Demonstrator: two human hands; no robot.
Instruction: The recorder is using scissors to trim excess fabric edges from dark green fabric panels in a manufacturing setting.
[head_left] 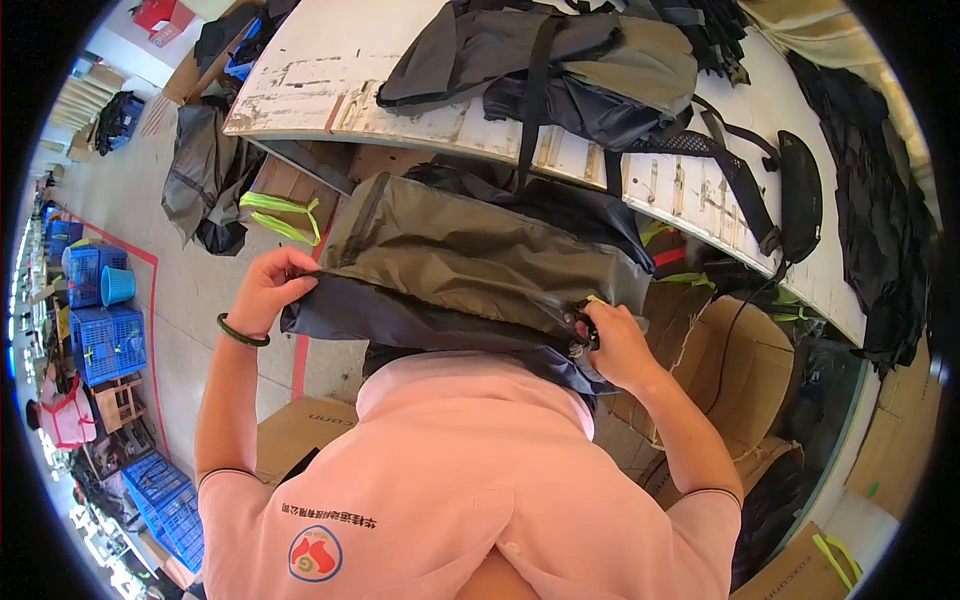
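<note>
A olive and black fabric bag (470, 245) is stretched out in front of my waist, just below the table's edge. Its olive panel faces up, and a dark seam runs along the near side. At the left end of that seam, my left hand (268, 288) pinches the fabric between thumb and fingers. My right hand (620, 345) is closed at the right end around a small dark tool (583, 325) that looks like thread snips, touching the bag. The fingers partly hide this tool and the cloth beneath it.
A worn white table (300, 85) lies ahead, bearing an olive and black backpack (600, 75) with dangling straps. Black cloth pieces (870, 200) hang at the right. Open cardboard boxes (745, 350) stand under the table. Blue crates (105, 340) are at the far left.
</note>
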